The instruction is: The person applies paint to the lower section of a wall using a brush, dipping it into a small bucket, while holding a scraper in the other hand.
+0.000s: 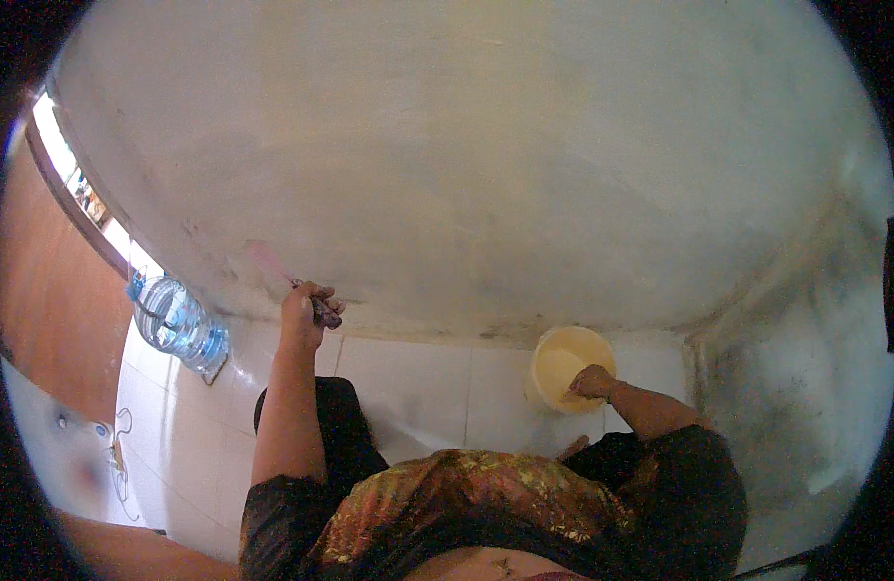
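Note:
My left hand [301, 309] is closed around the dark, stained handle [326, 314] of a hand tool. A pinkish, blurred part [267, 257] extends from the tool towards the scuffed wall [432, 181]; its exact shape is unclear. On the right, my right hand [590, 383] reaches into a pale yellow plastic bucket [552, 356]. Its fingertips point down inside the rim, and whether they grip anything is hidden. The bucket stands on the tiled floor close to the foot of the wall.
A large clear plastic water bottle [174, 319] with a blue cap stands by the doorway at left. Beyond it is a brown wooden door [62, 283]. A thin cable [120, 457] hangs or lies at lower left. A side wall [781, 392] rises at right.

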Demonstrator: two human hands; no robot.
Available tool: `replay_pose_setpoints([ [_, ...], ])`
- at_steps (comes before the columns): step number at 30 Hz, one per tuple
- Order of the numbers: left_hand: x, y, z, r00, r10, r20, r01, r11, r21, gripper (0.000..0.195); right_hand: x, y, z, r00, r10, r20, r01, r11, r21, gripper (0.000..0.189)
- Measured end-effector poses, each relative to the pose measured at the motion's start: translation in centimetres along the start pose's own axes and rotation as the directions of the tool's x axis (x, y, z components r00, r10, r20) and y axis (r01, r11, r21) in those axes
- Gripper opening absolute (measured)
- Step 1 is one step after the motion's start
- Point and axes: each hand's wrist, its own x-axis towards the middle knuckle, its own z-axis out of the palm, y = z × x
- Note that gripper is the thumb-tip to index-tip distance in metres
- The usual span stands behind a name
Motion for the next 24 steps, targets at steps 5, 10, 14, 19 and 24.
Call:
replay_pose_setpoints([
  [5,-0.1,0.1,0.9,0.999,0.020,-0.025,-0.020,1.000,0.008,0.012,-3.4,2.3,-7.3,0.892,-0.434,-0.129,0.452,0.866,0.215,0.019],
  [10,1.0,0.1,0.0,1.000,0.015,-0.012,-0.016,0.998,-0.063,0.012,-7.0,7.6,-6.5,0.993,0.117,-0.022,0.005,0.147,0.989,0.024],
  [14,0.8,0.1,-1.2,0.999,0.037,0.021,-0.037,0.999,-0.016,0.013,-11.5,6.2,-11.4,0.970,0.243,0.015,0.096,-0.436,0.895,0.023],
  [19,1.0,0.2,-0.3,0.999,-0.005,0.050,0.004,1.000,0.020,0.016,-14.1,7.1,-17.2,0.894,0.374,-0.245,0.434,-0.593,0.678,0.025],
  [24,1.2,0.0,0.4,0.994,-0.020,0.112,0.017,0.999,0.033,0.019,-15.8,4.6,-32.3,0.519,0.534,-0.668,0.849,-0.229,0.476,0.029],
])
